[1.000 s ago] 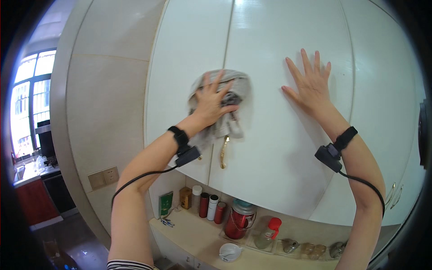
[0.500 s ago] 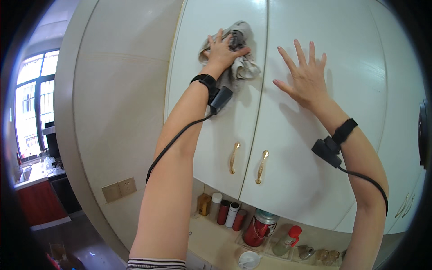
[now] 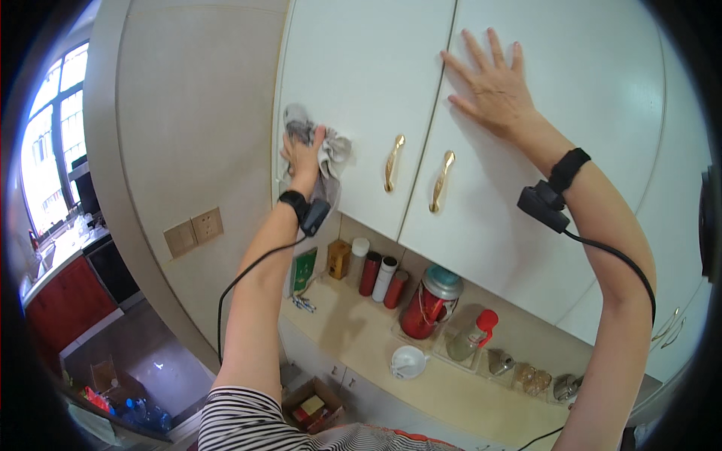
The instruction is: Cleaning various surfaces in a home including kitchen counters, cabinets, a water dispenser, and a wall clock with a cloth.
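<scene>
A crumpled grey-and-white cloth (image 3: pixel 331 154) lies pressed against the lower left part of the left white cabinet door (image 3: pixel 361 75). Over it is my left hand (image 3: pixel 304 159), its fingers partly bent into the folds and the thumb pointing up. My right hand (image 3: pixel 492 92) rests on the right cabinet door (image 3: pixel 571 105), fingers spread and holding nothing. Two gold handles, one on the left door (image 3: pixel 392 163) and one on the right door (image 3: pixel 442 182), are between my hands and lower than the right one. Both wrists wear black straps with a small device and cable.
Below the cabinet runs a cream counter (image 3: pixel 338 316) with several cylindrical bottles, a red thermos jug (image 3: pixel 429 302), a glass jug with red lid (image 3: pixel 472 338) and a white bowl (image 3: pixel 408 361). A cardboard box (image 3: pixel 314 404) sits lower down. Wall sockets (image 3: pixel 194 231) are at left.
My left hand and the cloth have moved down and left to the door's lower edge area. The view has tilted downward, showing more counter. My right hand stays spread on the right door.
</scene>
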Demonstrator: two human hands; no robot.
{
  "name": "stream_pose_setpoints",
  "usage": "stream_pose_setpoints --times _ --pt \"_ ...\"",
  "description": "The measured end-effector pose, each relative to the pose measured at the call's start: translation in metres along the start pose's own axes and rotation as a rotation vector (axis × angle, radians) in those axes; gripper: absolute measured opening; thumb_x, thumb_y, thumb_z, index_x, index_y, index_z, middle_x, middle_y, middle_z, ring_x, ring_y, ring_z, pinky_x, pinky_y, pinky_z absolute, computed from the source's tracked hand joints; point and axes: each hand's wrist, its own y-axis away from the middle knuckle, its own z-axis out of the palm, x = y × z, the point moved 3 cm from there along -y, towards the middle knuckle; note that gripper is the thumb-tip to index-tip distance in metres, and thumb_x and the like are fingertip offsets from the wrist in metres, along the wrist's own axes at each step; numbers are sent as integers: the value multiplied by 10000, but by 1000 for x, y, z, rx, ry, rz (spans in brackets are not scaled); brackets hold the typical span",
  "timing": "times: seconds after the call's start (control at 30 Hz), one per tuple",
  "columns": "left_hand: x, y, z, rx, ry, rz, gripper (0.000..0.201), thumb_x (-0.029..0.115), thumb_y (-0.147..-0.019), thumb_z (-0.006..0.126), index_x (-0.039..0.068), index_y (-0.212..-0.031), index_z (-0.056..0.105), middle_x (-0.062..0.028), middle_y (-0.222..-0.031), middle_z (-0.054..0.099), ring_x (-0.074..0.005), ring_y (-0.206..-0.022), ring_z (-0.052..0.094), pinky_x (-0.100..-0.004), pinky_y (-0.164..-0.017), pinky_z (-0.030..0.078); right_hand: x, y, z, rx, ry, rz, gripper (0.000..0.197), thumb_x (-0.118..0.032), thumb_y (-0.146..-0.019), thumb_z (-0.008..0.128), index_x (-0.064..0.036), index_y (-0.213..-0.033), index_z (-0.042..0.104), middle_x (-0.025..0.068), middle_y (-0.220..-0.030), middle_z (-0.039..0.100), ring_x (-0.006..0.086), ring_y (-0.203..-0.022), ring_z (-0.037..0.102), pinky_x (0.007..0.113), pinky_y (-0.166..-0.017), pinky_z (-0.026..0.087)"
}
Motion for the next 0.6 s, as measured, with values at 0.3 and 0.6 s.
stream_pose_setpoints --times 0.3,0.6 --pt "68 263 32 5 212 167 961 484 -953 689 -34 -1611 219 -271 -1679 217 -451 -1573 142 -595 -1237 114 -7 75 9 -77 -56 -52 739 -409 -923 691 -278 -1597 419 170 -1653 347 433 -1529 276 705 -1175 207" --pt "162 319 -5 -132 -192 863 886 -24 -769 762 -32 -1564 369 -248 -1734 74 -461 -1575 139 -543 -1268 150 -3 88 -24 143 -118 -129 713 -332 -928 705 -273 -1586 439 152 -1647 364 391 -1531 303 680 -1188 214"
